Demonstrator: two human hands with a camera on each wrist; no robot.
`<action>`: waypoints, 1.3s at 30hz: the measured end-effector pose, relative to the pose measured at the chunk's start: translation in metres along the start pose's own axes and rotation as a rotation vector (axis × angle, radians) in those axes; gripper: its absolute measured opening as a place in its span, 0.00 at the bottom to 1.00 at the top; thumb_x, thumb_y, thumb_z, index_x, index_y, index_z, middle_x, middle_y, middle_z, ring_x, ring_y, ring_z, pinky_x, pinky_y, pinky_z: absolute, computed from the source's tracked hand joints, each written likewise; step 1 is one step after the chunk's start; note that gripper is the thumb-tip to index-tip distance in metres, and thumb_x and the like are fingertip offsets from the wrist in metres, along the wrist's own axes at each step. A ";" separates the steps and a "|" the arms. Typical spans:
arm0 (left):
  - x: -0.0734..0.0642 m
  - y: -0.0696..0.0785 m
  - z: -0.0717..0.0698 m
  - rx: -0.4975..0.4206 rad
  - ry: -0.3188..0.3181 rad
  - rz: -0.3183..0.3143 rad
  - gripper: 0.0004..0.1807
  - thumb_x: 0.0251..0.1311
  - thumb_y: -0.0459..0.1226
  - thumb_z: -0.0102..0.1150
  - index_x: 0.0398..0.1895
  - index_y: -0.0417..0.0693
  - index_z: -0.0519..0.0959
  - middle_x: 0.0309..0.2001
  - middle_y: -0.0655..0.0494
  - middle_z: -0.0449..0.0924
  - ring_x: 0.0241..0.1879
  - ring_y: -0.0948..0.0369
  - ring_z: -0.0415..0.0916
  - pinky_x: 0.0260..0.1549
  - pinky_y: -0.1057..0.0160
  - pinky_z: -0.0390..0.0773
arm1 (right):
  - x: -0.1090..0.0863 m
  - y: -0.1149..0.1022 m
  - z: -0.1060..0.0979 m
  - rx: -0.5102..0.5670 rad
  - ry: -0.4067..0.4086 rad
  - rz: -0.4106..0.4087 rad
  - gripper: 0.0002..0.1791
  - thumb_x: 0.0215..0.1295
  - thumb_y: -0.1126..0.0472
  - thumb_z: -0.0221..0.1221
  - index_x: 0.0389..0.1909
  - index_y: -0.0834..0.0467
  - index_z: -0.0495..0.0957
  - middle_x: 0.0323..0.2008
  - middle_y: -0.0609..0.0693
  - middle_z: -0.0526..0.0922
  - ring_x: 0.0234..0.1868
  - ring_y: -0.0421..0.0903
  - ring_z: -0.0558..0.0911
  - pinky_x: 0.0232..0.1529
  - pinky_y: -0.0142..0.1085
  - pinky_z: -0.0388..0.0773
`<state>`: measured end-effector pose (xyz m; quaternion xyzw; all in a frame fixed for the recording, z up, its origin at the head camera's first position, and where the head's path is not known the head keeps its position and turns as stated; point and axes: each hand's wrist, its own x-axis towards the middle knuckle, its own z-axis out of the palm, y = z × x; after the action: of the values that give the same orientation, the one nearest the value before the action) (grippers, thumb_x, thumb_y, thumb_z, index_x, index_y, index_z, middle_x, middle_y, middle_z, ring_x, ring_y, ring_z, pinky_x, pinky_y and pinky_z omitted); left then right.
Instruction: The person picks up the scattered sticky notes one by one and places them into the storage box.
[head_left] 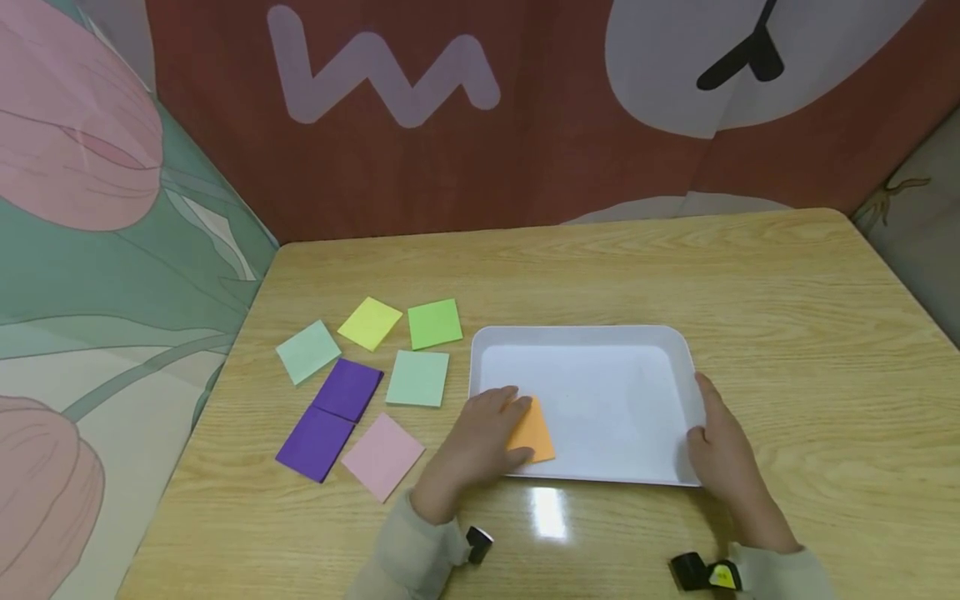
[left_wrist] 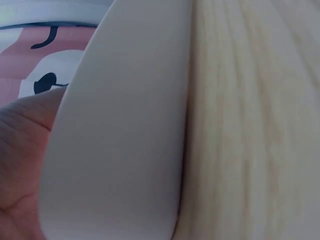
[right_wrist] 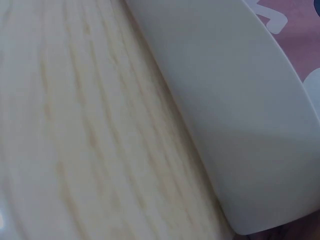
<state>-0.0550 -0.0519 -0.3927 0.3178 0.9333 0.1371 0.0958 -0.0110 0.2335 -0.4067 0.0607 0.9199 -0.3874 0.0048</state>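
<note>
A white rectangular tray (head_left: 592,417) lies on the wooden table. Inside its left end is an orange sticky note pad (head_left: 536,433), partly hidden by my left hand (head_left: 483,433). That hand reaches over the tray's left side and holds the pad, fingers at the far edge and thumb at the near one. My right hand (head_left: 723,454) grips the tray's right rim, its thumb on the inner side. In the left wrist view, the tray's outer wall (left_wrist: 120,130) covers most of the hand. The right wrist view shows the tray's wall (right_wrist: 235,110) against the table.
Left of the tray lie two purple pads (head_left: 348,390) edge to edge, a pink one (head_left: 383,457), two mint ones (head_left: 417,378), a yellow one (head_left: 370,323) and a green one (head_left: 435,323). A printed cloth wall (head_left: 525,167) stands behind the table (head_left: 810,333).
</note>
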 end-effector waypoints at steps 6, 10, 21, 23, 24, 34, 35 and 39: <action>-0.008 -0.003 -0.005 -0.127 0.024 0.015 0.30 0.50 0.45 0.56 0.56 0.43 0.65 0.57 0.47 0.62 0.57 0.53 0.55 0.55 0.56 0.52 | 0.000 0.000 0.000 -0.003 -0.007 0.007 0.34 0.53 0.76 0.34 0.63 0.68 0.37 0.59 0.73 0.47 0.58 0.68 0.48 0.53 0.57 0.47; -0.014 -0.004 -0.006 -0.159 0.033 0.026 0.29 0.51 0.45 0.55 0.56 0.43 0.65 0.57 0.48 0.61 0.58 0.53 0.54 0.55 0.56 0.52 | 0.000 -0.001 0.001 0.000 -0.015 0.012 0.34 0.53 0.76 0.34 0.63 0.68 0.36 0.60 0.73 0.46 0.59 0.67 0.47 0.53 0.57 0.46; -0.032 -0.015 -0.014 -0.280 0.117 -0.047 0.30 0.51 0.42 0.56 0.57 0.43 0.64 0.59 0.49 0.58 0.59 0.52 0.51 0.54 0.53 0.53 | 0.001 -0.002 0.002 0.002 -0.006 0.018 0.34 0.53 0.75 0.33 0.63 0.68 0.36 0.60 0.73 0.45 0.59 0.67 0.47 0.53 0.57 0.45; -0.035 -0.018 -0.013 -0.297 0.149 -0.044 0.29 0.51 0.41 0.57 0.57 0.42 0.64 0.58 0.47 0.59 0.59 0.52 0.51 0.54 0.52 0.54 | 0.001 -0.002 0.002 0.001 -0.007 0.018 0.34 0.53 0.75 0.33 0.63 0.68 0.36 0.60 0.72 0.45 0.59 0.68 0.47 0.53 0.57 0.45; -0.036 -0.019 -0.013 -0.301 0.164 -0.040 0.29 0.51 0.41 0.57 0.57 0.42 0.64 0.58 0.47 0.59 0.59 0.51 0.52 0.53 0.52 0.54 | 0.001 -0.002 0.002 0.000 -0.007 0.018 0.34 0.53 0.75 0.33 0.63 0.68 0.36 0.60 0.72 0.45 0.59 0.67 0.47 0.53 0.57 0.44; -0.045 -0.028 -0.013 -0.299 0.224 -0.074 0.28 0.50 0.39 0.57 0.55 0.39 0.65 0.57 0.44 0.61 0.58 0.51 0.53 0.54 0.51 0.51 | 0.001 -0.001 0.002 0.005 -0.009 0.008 0.34 0.52 0.75 0.33 0.63 0.68 0.36 0.59 0.73 0.45 0.58 0.68 0.47 0.53 0.58 0.45; -0.046 -0.029 -0.012 -0.302 0.230 -0.075 0.28 0.50 0.39 0.58 0.55 0.39 0.66 0.57 0.44 0.61 0.58 0.51 0.54 0.54 0.50 0.51 | 0.001 -0.001 0.002 0.006 -0.008 0.006 0.34 0.52 0.75 0.33 0.63 0.68 0.36 0.59 0.73 0.45 0.58 0.68 0.47 0.53 0.58 0.45; -0.050 -0.031 -0.012 -0.301 0.249 -0.094 0.28 0.49 0.38 0.58 0.55 0.39 0.66 0.56 0.43 0.63 0.57 0.50 0.55 0.53 0.50 0.53 | 0.000 0.000 0.001 0.009 -0.004 -0.006 0.34 0.52 0.75 0.33 0.63 0.69 0.36 0.59 0.73 0.46 0.58 0.68 0.47 0.53 0.57 0.45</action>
<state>-0.0370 -0.1083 -0.3871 0.2367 0.9206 0.3089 0.0324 -0.0114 0.2326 -0.4073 0.0572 0.9183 -0.3917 0.0051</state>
